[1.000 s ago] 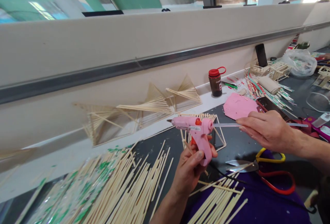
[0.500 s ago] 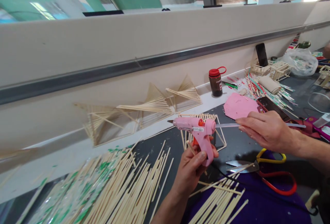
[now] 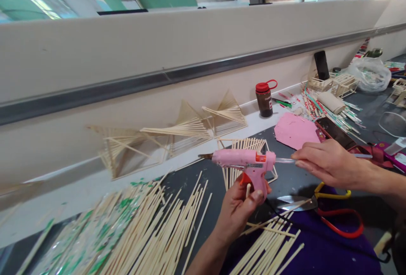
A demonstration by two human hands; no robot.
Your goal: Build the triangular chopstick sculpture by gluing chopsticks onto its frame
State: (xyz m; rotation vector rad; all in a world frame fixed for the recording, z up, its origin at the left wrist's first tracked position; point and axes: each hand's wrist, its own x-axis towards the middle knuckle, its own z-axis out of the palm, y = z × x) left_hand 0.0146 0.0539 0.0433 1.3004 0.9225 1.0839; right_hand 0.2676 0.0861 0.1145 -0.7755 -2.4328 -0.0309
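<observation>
A pink hot glue gun (image 3: 236, 159) is in my left hand (image 3: 239, 207), its fingers closed round the handle and its metal nozzle pointing left. A thin wooden stick also pokes out between those fingers. My right hand (image 3: 326, 163) pinches a clear glue stick (image 3: 283, 161), whose front end sits in the back of the gun. Behind the gun, partly hidden by it, a frame of wooden sticks (image 3: 249, 144) lies on the dark table. Below my right hand are scissors (image 3: 312, 203) with one yellow and one red handle.
Loose wooden sticks (image 3: 168, 228) and plastic-wrapped sticks (image 3: 91, 232) cover the left. Twisted stick models (image 3: 180, 129) lean along the wall. A red-capped bottle (image 3: 264, 102), pink sheet (image 3: 294, 130) and phone (image 3: 336, 131) lie beyond. More sticks (image 3: 269, 245) rest on purple cloth (image 3: 330, 254) in front.
The glue gun has turned more level and side-on. The glue stick shows less length between the gun and my right hand. The view has shifted slightly.
</observation>
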